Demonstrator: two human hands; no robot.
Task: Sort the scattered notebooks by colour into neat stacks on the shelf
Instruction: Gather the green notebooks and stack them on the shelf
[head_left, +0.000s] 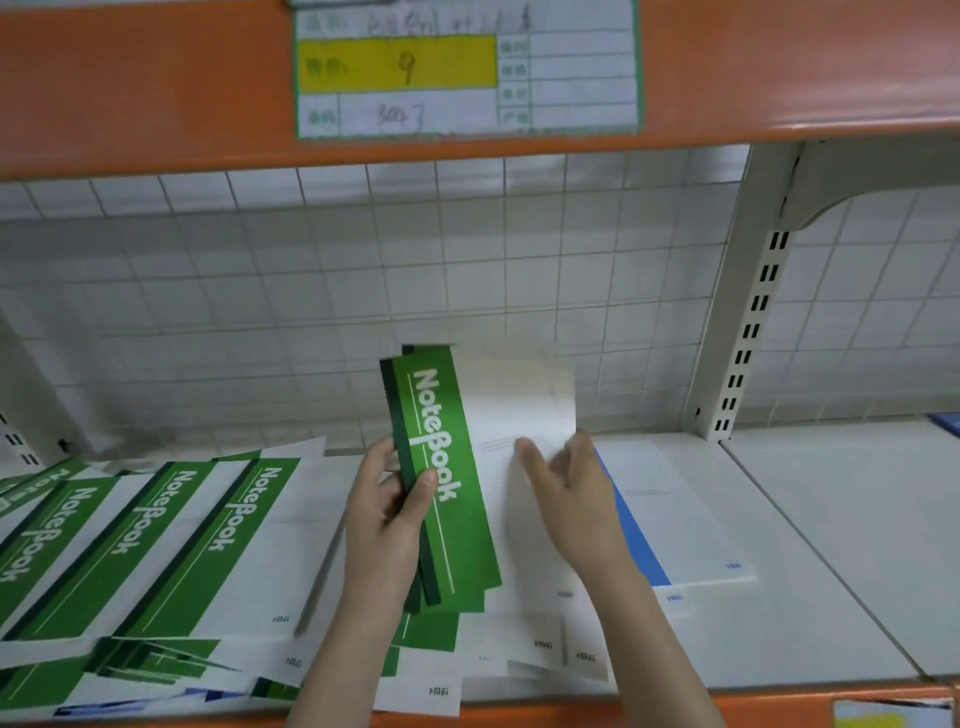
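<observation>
Head view: white metal shelf (831, 545) with an orange front lip fills the lower frame, wire-grid back panel (363, 270) behind it, orange upper shelf edge (130, 88) above carrying a stock label (467, 67) with a yellow band.

Largest group: the fanned spread of green notebooks (156, 545) on the left of the shelf, overlapping and skewed, some hanging toward the front lip. Not a stack yet. A few blue edges show under the heap at the front left; I cannot tell how many.

To the right of my hands, a blue-spined notebook (675, 509) lies flat and fairly square on at least one more, whose corner peeks out below it. I judge this the start of the blue pile. Far right bay is mostly bare; a blue corner shows at its edge.

Centre: I hold a small bundle of green notebooks (441, 467) tilted up off the shelf, covers not aligned. My left hand (384, 519) is closed on the bundle's spine side, thumb across the green band. My right hand (566, 483) is flat against the white part of the cover, fingers extended, gripping nothing; it is motion-blurred.

Progress, my judgement: early to middle. Left to do: green bundle needs squaring and setting down, the left spread needs gathering, buried blues need pulling out.
</observation>
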